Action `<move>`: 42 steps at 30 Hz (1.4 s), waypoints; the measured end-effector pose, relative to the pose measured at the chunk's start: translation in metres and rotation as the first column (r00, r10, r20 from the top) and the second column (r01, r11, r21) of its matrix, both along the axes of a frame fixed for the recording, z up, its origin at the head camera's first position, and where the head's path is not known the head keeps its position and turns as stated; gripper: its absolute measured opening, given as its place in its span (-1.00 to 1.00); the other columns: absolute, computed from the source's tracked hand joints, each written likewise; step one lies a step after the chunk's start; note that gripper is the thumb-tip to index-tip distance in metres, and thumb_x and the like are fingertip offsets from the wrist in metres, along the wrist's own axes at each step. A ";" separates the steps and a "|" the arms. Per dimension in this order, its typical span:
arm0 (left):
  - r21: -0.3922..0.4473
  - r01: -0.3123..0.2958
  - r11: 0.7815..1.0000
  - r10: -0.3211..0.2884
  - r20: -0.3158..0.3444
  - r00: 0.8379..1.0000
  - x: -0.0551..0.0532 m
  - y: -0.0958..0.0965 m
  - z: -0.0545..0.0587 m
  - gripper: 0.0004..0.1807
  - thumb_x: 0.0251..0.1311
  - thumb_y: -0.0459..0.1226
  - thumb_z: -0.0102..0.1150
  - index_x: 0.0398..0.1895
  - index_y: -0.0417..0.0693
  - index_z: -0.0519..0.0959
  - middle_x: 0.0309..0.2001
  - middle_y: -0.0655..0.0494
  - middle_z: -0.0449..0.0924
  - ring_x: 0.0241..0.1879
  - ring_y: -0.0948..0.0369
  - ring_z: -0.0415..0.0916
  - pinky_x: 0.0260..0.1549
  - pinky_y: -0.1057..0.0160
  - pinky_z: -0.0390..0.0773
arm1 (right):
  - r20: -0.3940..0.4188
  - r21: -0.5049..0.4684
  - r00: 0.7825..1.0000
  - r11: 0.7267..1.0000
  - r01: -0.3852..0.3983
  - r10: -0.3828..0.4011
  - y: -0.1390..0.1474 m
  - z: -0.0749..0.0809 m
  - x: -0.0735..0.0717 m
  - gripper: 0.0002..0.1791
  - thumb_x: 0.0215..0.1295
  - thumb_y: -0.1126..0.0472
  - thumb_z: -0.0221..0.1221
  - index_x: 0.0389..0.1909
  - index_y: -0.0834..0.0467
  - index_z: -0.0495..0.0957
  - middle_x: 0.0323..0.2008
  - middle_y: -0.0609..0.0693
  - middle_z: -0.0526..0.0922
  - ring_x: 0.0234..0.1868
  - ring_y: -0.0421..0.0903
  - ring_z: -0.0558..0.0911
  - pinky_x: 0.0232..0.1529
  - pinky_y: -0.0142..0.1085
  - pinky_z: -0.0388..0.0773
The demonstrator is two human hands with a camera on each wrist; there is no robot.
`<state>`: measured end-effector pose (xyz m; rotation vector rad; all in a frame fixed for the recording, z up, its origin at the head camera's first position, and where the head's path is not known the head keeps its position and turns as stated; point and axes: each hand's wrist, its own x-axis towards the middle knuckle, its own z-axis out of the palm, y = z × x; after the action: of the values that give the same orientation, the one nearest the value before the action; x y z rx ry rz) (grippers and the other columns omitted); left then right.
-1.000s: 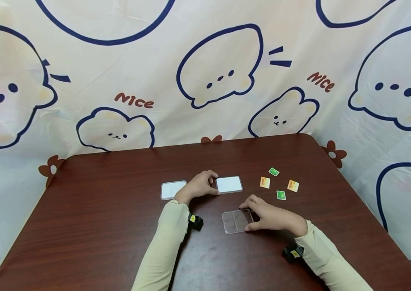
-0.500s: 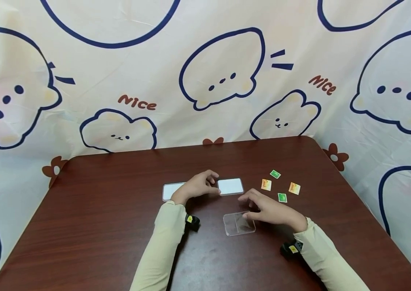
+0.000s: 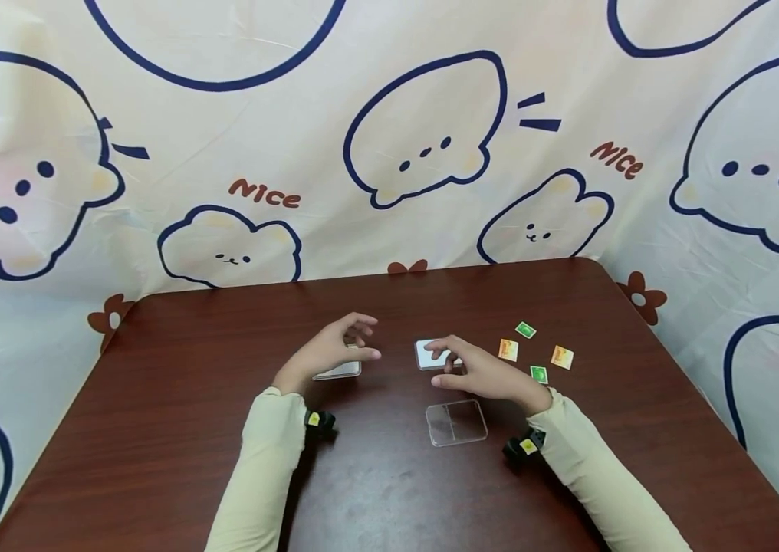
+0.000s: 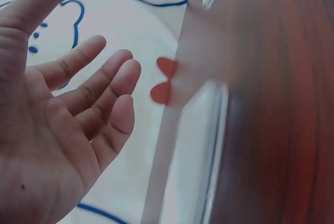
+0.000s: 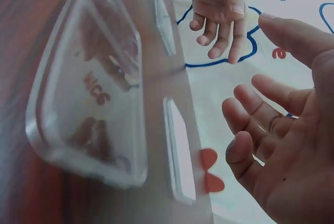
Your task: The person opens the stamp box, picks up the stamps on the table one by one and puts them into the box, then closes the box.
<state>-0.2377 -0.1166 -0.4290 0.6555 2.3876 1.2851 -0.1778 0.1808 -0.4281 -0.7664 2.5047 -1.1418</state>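
My left hand [image 3: 326, 354] hovers over the left flat white case [image 3: 343, 372], fingers spread and loosely bent, holding nothing. It partly hides that case in the head view. Over the near right part of a second white case [image 3: 426, 356] is my right hand [image 3: 486, 373], with thumb and fingers apart and nothing between them. A clear, shallow plastic case [image 3: 456, 424] with a divider line lies on the table just below the right hand. The right wrist view shows this clear case [image 5: 112, 130] large at left, with the open right palm [image 5: 287, 145] apart from it.
Right of the cases lie two small orange cards, a left one [image 3: 508, 350] and a right one [image 3: 562, 357]. Two small green cards, one farther [image 3: 526, 330] and one nearer [image 3: 538, 374], lie among them. A printed cloth [image 3: 334, 153] hangs behind the dark wooden table [image 3: 155, 429].
My right hand has let go of the clear case and moved up towards the right white case. My left hand has left that case's side and moved left.
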 end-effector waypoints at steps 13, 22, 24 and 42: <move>-0.084 -0.075 0.994 0.071 -0.053 0.996 0.001 -0.054 0.000 -0.29 0.08 -0.10 0.39 0.28 -0.15 0.35 -0.15 -0.06 0.42 -0.21 0.14 0.33 -0.28 0.28 0.38 | 0.067 -0.018 0.997 0.999 -0.038 0.039 -0.045 0.006 -0.026 -0.24 0.24 -0.03 0.27 0.39 0.11 0.21 0.11 0.17 0.45 -0.16 -0.11 0.49 -0.19 -0.31 0.48; -0.110 -0.118 0.987 0.117 -0.014 0.993 0.004 -0.076 -0.007 -0.24 0.04 -0.07 0.42 0.27 -0.14 0.34 -0.20 -0.06 0.41 -0.25 0.13 0.32 -0.32 0.27 0.39 | 0.044 0.028 0.996 0.997 -0.076 0.074 -0.074 0.013 -0.038 -0.23 0.19 0.01 0.32 0.36 0.17 0.25 -0.06 0.13 0.44 -0.35 -0.15 0.41 -0.33 -0.36 0.39; -0.116 -0.121 0.986 0.121 -0.004 0.993 0.005 -0.079 -0.010 -0.24 0.03 -0.07 0.42 0.27 -0.13 0.35 -0.19 -0.05 0.40 -0.26 0.13 0.32 -0.33 0.26 0.39 | 0.050 0.049 0.996 0.996 -0.076 0.074 -0.079 0.011 -0.040 -0.24 0.18 0.00 0.33 0.34 0.15 0.26 -0.10 0.08 0.44 -0.34 -0.15 0.42 -0.32 -0.37 0.40; -0.167 -0.116 0.979 0.125 0.041 0.991 0.004 -0.088 -0.028 -0.23 0.01 -0.11 0.44 0.24 -0.21 0.32 -0.26 -0.05 0.39 -0.32 0.16 0.31 -0.34 0.28 0.37 | 0.057 0.154 0.995 0.985 -0.084 0.076 -0.120 -0.015 -0.056 -0.14 0.16 0.01 0.34 0.38 0.24 0.16 -0.22 0.04 0.42 -0.41 -0.20 0.33 -0.28 -0.37 0.32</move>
<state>-0.2334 -0.2043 -0.4569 0.4304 2.4905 1.1201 -0.2341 0.0610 -0.4432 -0.7772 2.4620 -0.9144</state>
